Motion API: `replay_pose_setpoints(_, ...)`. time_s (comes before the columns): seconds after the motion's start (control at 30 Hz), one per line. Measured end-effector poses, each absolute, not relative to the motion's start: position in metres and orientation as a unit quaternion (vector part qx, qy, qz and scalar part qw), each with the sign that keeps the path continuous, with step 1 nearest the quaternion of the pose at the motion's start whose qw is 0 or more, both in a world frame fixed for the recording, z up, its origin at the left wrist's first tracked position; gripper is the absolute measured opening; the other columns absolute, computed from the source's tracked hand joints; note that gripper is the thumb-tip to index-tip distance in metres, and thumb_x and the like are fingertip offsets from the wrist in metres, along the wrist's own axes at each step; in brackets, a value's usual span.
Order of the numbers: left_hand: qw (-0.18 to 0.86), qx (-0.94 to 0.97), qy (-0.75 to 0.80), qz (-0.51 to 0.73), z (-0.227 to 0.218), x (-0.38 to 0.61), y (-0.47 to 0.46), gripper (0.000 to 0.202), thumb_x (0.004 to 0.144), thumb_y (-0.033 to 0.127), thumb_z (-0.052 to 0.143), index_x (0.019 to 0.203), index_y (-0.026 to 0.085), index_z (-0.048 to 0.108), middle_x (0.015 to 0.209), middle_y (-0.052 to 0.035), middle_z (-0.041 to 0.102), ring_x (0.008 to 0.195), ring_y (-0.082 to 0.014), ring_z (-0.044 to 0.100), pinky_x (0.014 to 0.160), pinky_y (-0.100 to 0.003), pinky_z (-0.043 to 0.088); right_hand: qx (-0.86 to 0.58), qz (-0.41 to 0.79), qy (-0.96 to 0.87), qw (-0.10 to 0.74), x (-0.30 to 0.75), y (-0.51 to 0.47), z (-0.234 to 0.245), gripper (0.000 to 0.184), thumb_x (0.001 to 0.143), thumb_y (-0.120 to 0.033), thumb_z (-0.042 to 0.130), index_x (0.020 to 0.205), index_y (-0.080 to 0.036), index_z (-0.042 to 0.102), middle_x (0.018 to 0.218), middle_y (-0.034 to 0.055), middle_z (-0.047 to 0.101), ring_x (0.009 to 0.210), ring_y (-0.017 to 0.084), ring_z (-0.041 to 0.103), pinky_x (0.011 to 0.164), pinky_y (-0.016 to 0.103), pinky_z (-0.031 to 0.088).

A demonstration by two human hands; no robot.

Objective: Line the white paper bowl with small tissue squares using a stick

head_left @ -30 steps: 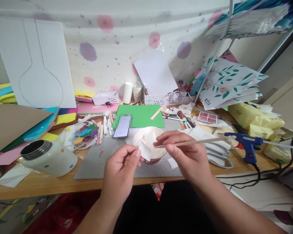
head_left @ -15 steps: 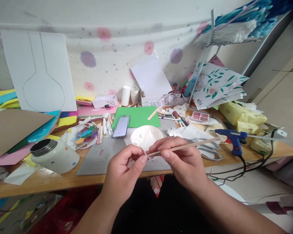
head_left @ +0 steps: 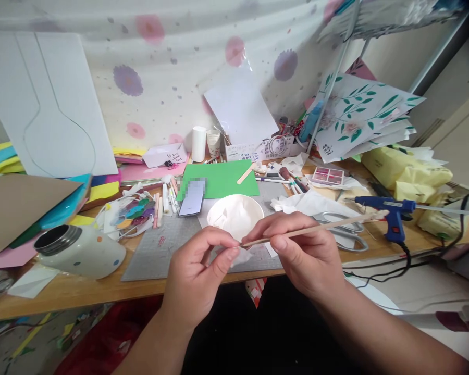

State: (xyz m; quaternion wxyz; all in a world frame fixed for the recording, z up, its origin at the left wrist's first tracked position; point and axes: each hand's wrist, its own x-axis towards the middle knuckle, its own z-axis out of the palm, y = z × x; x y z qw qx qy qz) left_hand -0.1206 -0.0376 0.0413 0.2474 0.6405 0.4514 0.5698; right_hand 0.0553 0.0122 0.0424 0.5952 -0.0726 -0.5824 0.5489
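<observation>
A thin wooden stick (head_left: 310, 229) slants up to the right across my right hand (head_left: 303, 250), whose thumb and fingers are closed on it. Its far right end looks pale and ragged. At the stick's left end, the thumb and forefinger of my left hand (head_left: 203, 268) are pinched together. A thin whitish piece (head_left: 242, 258), blurred and partly covered, shows at those fingertips. Behind both hands is a white bowl (head_left: 250, 208) with some white scraps inside, standing on the grey cutting mat (head_left: 148, 258).
A phone (head_left: 193, 198) and a green sheet (head_left: 222, 177) with a flat wooden stick (head_left: 246, 173) lie behind the bowl. Scissors (head_left: 355, 239) and a blue glue gun (head_left: 393, 213) with trailing cable are at the right. A spotted jar (head_left: 89, 255) lies at the left.
The view has tilted down and come closer. My left fingertips have come nearer to the stick's left end, and the thin strip that stuck out over them no longer shows there.
</observation>
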Motion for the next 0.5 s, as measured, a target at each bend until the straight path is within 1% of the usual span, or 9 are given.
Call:
replay_pose_setpoints(0.13, 0.286, 0.612, 0.473, 0.565, 0.040, -0.122, -0.038, 0.005, 0.090, 0.022, 0.071, 0.087, 0.026, 0.072, 0.080, 0.0049, 0.071, 0.073, -0.0086, 0.065, 0.067, -0.014, 0.052, -0.072, 0.531, -0.600, 0.593, 0.056, 0.013, 0.045, 0.015, 0.093, -0.013, 0.069, 0.101, -0.022, 0.077, 0.095, 0.0050, 0.080, 0.091, 0.020, 0.074, 0.083, 0.035, 0.059)
replay_pose_setpoints(0.33, 0.311, 0.591, 0.471, 0.576, 0.040, -0.120, -0.044, 0.004, 0.089, 0.025, 0.073, 0.088, 0.029, 0.074, 0.082, 0.0071, 0.073, 0.075, -0.0074, 0.066, 0.070, -0.012, 0.053, -0.083, 0.500, -0.634, 0.585, 0.060, 0.008, 0.050, 0.016, 0.092, -0.009, 0.068, 0.099, -0.021, 0.076, 0.095, 0.0052, 0.080, 0.092, 0.019, 0.074, 0.083, 0.032, 0.059)
replay_pose_setpoints(0.5, 0.297, 0.600, 0.475, 0.572, 0.043, -0.120, -0.049, 0.004, 0.089, 0.024, 0.072, 0.087, 0.027, 0.074, 0.081, 0.0062, 0.073, 0.074, -0.0079, 0.067, 0.070, -0.013, 0.053, -0.085, 0.478, -0.654, 0.579, 0.063, 0.002, 0.053, 0.017, 0.090, -0.007, 0.069, 0.098, -0.021, 0.076, 0.095, 0.0055, 0.080, 0.092, 0.018, 0.074, 0.082, 0.031, 0.059)
